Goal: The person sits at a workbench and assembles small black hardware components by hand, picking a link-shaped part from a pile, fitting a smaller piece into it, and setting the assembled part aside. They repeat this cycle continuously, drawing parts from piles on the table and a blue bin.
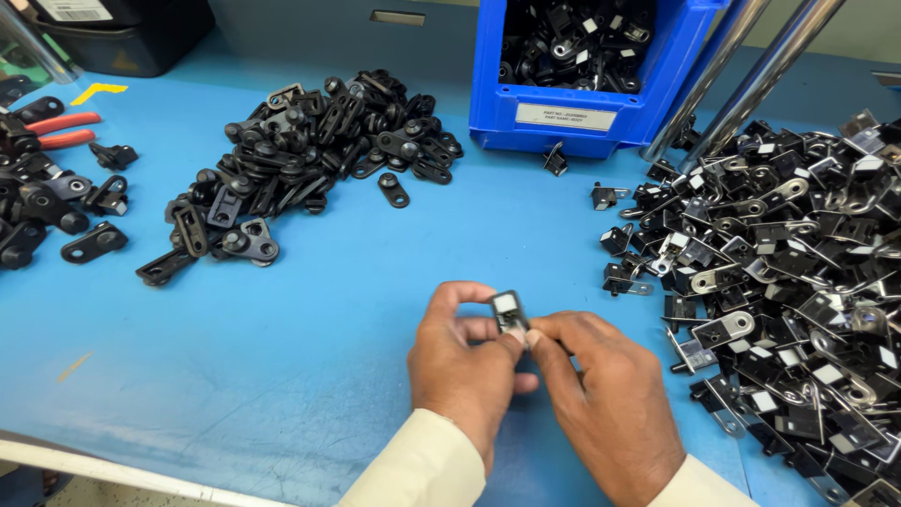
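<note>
Head view looks down on a blue desk [310, 376]. Left hand [465, 361] and right hand [601, 394] both pinch one small black clip [509, 312], well in front of the blue bin [587, 70]. Black parts [310, 150] are heaped left of the bin, metal-tabbed clips [788, 282] right.

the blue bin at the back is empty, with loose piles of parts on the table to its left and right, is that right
Not quite: the blue bin is not empty. The head view shows it holding black parts with small white squares. The rest stands: a black pile lies on the table to its left, and a pile of black and silver parts to its right.
</note>
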